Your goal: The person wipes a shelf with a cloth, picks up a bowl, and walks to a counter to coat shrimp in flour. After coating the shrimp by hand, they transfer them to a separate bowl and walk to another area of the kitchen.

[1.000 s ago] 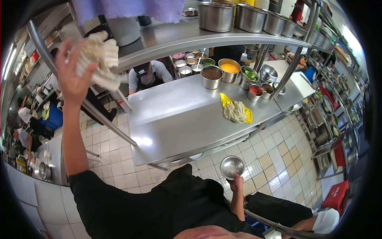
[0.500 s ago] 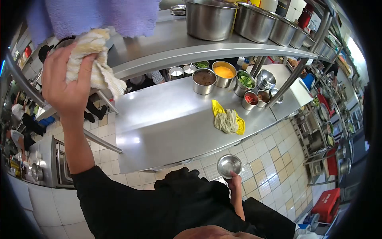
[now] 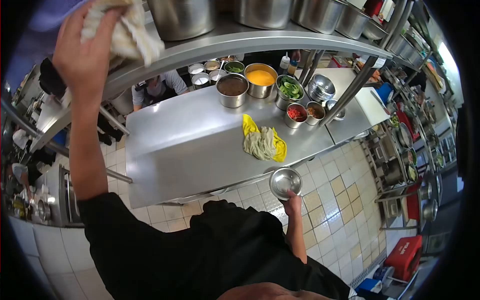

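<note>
A crumpled cream cloth (image 3: 122, 35) is gripped in my left hand (image 3: 82, 55), raised at the upper left beside the edge of the steel overshelf (image 3: 240, 47). Low in the view, my right hand (image 3: 291, 204) holds a round steel bowl (image 3: 285, 182) by its rim, just off the front edge of the steel counter (image 3: 185, 170). The bowl looks empty. On the counter lies a crumpled grey cloth (image 3: 260, 143) with a yellow cloth (image 3: 280, 149) beneath and around it.
Behind the cloths stand pots of brown liquid (image 3: 232, 87), orange liquid (image 3: 261, 78) and cucumber slices (image 3: 290, 88), plus small red-filled cups (image 3: 296, 114) and stacked bowls (image 3: 321, 87). Large pots (image 3: 182, 20) line the overshelf. A person (image 3: 162, 86) is beyond the counter.
The camera view has shifted, so the counter and cloths appear further left. My left hand with its cloth has moved up against the overshelf. My right hand still holds the bowl, now nearer the counter edge.
</note>
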A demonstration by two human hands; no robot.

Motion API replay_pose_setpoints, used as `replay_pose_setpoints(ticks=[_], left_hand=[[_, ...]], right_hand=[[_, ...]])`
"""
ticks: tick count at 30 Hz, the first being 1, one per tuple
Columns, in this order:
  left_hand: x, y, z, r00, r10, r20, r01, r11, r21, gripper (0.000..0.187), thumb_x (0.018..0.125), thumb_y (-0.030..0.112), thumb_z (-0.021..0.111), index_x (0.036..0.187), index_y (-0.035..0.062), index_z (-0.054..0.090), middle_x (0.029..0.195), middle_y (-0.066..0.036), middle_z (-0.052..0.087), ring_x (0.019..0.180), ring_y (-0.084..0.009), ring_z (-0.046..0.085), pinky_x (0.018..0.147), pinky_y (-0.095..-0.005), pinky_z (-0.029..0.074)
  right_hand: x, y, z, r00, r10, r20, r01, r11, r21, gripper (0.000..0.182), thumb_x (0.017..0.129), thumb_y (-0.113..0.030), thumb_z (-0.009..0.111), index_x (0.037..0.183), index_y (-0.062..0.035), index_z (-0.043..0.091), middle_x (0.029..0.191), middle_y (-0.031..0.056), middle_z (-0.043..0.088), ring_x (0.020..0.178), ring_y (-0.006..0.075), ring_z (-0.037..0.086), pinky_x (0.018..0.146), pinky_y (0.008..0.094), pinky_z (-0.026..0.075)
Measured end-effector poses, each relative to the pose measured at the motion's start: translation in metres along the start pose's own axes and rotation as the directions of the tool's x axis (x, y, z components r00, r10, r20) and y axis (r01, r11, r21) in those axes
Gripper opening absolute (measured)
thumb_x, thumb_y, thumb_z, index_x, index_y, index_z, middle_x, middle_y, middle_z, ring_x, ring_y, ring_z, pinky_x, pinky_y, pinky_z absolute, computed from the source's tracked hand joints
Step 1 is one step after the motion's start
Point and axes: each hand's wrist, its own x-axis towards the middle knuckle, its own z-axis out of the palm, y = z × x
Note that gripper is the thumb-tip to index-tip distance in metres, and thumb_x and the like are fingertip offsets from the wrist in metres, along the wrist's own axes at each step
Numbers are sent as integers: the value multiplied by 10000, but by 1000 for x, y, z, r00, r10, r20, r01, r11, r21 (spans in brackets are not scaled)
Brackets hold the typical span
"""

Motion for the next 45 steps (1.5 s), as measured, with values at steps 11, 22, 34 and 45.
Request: replay_pose_setpoints(ticks=[11, 22, 34, 45], left_hand=[[-34, -119, -12, 779, -3, 627, -285, 889, 358, 419, 858, 128, 508, 1263, 24, 487, 1206, -172, 527, 1107, -321, 507, 980, -346, 372], [-56, -19, 47, 695, 30, 719, -366, 875, 317, 319, 857, 155, 560, 1127, -4, 503, 1090, -172, 560, 987, -297, 546, 875, -341, 421], [-77, 145, 174, 935, 312, -170, -233, 900, 369, 239, 850, 173, 611, 966, -20, 531, 964, -178, 591, 851, -271, 586, 751, -337, 477], [-251, 473, 389, 788, -37, 614, 457, 704, -544, 145, 781, -92, 539, 900, -55, 614, 984, -163, 624, 916, -286, 608, 838, -370, 476]], right_hand=[[9, -64, -133, 993, 42, -107, -54, 993, -108, 408, 831, -75, 569, 1155, 150, 460, 1002, 206, 614, 879, 344, 634, 792, 512, 528], [20, -208, -132, 985, -170, -32, 172, 978, 115, 421, 889, -157, 554, 1257, 3, 426, 1150, 152, 572, 977, 264, 613, 823, 479, 512], [93, -335, -179, 969, -153, -195, 134, 985, -108, 376, 890, -261, 584, 1185, -41, 505, 1038, 99, 626, 876, 202, 637, 712, 381, 532], [173, -445, -193, 970, -186, -159, 166, 977, -132, 397, 889, -289, 580, 1191, -45, 496, 1053, 90, 620, 903, 195, 619, 735, 388, 516]])
